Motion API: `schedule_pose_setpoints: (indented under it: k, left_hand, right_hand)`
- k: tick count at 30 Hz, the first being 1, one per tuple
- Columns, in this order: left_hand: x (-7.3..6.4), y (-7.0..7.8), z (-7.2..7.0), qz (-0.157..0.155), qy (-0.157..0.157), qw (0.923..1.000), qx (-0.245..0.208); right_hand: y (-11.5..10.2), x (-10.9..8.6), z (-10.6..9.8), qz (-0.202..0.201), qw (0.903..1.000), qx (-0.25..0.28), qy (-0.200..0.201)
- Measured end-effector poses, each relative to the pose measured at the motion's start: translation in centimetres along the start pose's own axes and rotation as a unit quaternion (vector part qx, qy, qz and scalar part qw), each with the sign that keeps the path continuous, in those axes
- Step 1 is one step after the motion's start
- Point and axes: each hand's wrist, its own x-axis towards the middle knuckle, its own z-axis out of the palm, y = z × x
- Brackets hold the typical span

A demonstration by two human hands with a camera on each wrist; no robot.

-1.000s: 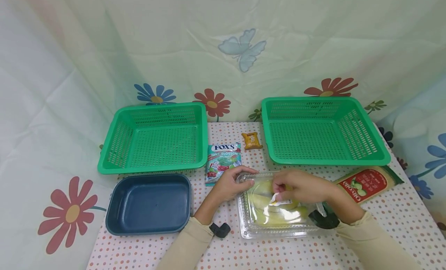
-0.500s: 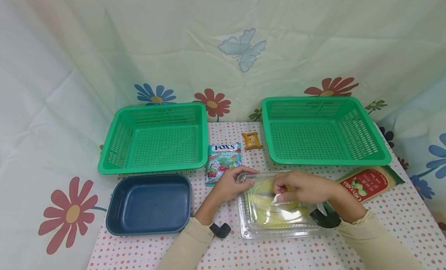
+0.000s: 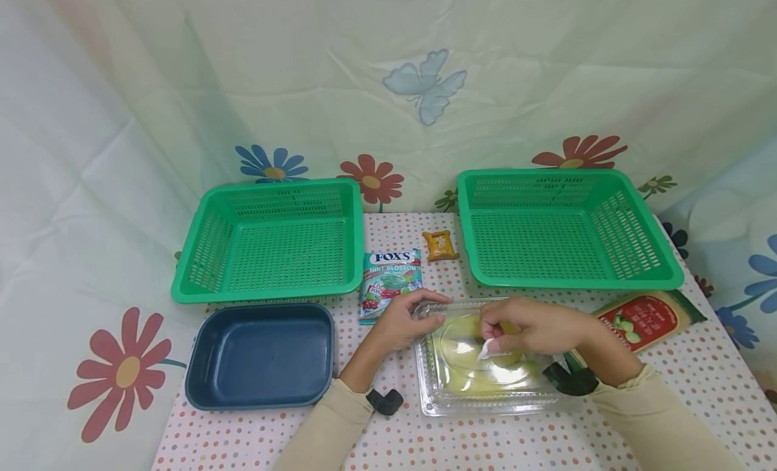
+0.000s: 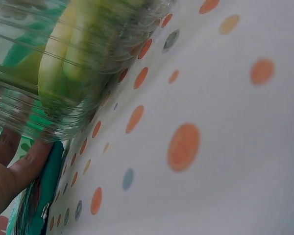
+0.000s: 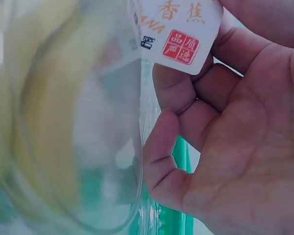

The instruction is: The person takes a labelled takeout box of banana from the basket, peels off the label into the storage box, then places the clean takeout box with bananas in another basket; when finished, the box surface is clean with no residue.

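A clear plastic clamshell box (image 3: 431, 400) with bananas (image 4: 71, 54) inside lies near the front of the table. My left hand (image 3: 405, 320) grips its back left corner, thumb over the lid and fingers along the side. Above the lid, my right hand (image 3: 525, 326) pinches a small white sticker label (image 5: 186, 36) between thumb and fingers. Orange characters and a red square are printed on the label. One end of it still meets the lid in the right wrist view.
Behind are two green baskets (image 3: 267, 297) (image 3: 573, 282). A dark blue tub (image 3: 261, 363) stands left. A FOX'S candy bag (image 3: 390, 282) and small yellow packet (image 3: 440, 245) lie behind the box, and an Olivoila packet (image 3: 646, 319) lies behind the right wrist.
The right hand has shifted slightly right while pulling on the label, which now shows as a smaller folded piece in the head view. The left hand has stayed on the box.
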Motion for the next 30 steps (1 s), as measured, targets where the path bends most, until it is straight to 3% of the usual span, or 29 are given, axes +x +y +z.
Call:
schedule_pose_setpoints:
  k: [5,13,15,23,30]
  left_hand:
    - [-0.1,0.1,0.1,0.002,0.0,0.9998,0.021]
    - [-0.2,0.4,0.0,-0.002,0.001,0.9994,0.036]
    - [-0.3,0.7,-0.2,-0.007,0.002,0.9982,0.06]
    - [-0.7,3.0,-0.5,0.015,0.004,0.98,0.199]
    - [-0.8,4.1,-0.2,0.002,0.023,0.9716,0.235]
  right_hand:
    - [0.1,-0.4,-0.5,-0.026,0.9962,0.083,-0.001]
    - [0.0,0.0,-0.5,0.03,0.9946,0.098,0.02]
    - [-0.1,0.1,-0.4,0.046,0.9924,0.112,0.023]
    - [-0.1,0.8,0.0,0.05,0.9887,0.139,0.029]
    - [-0.5,1.7,-0.3,0.067,0.9891,0.127,0.031]
